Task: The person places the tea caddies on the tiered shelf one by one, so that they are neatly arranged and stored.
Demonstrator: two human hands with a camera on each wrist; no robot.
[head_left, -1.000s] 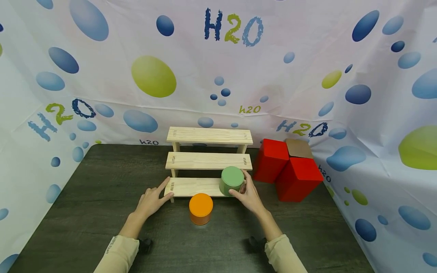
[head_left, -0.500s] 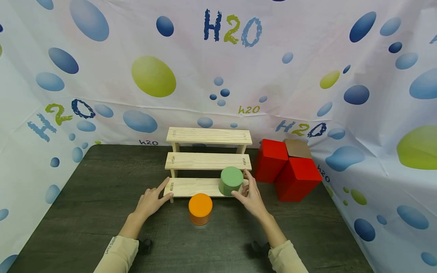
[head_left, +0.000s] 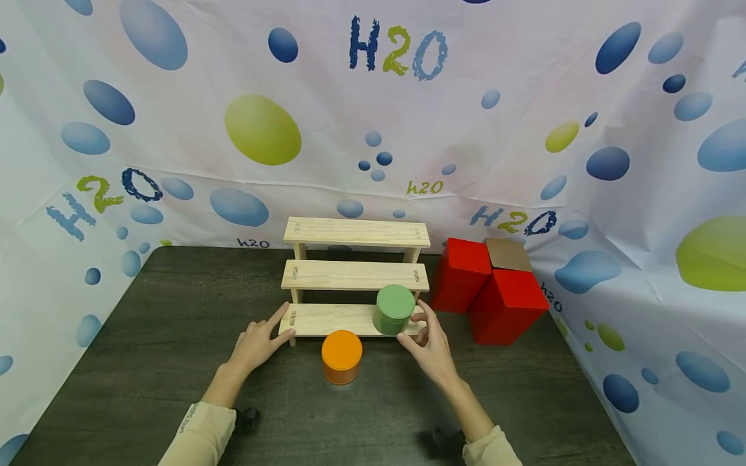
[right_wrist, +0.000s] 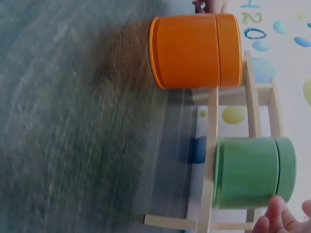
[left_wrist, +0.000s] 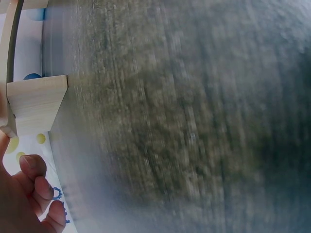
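Green canister point(head_left: 394, 312) upright on the lowest board of the wooden stand point(head_left: 329, 319), just left of the fingers of my right hand point(head_left: 432, 353)! Those fingers are parted, gripping nothing; whether they brush the canister, I can't tell. My left hand point(head_left: 254, 346) has thumb and forefinger wide, touching the board's end. Between both sets of fingers, nearer me, the orange canister point(head_left: 341, 356) stands on the desk point(head_left: 350, 427); two red boxes point(head_left: 508, 310) sit right of my right fingers.

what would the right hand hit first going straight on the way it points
Likely the green canister on the lowest shelf, close by the right hand; whether they touch is unclear.
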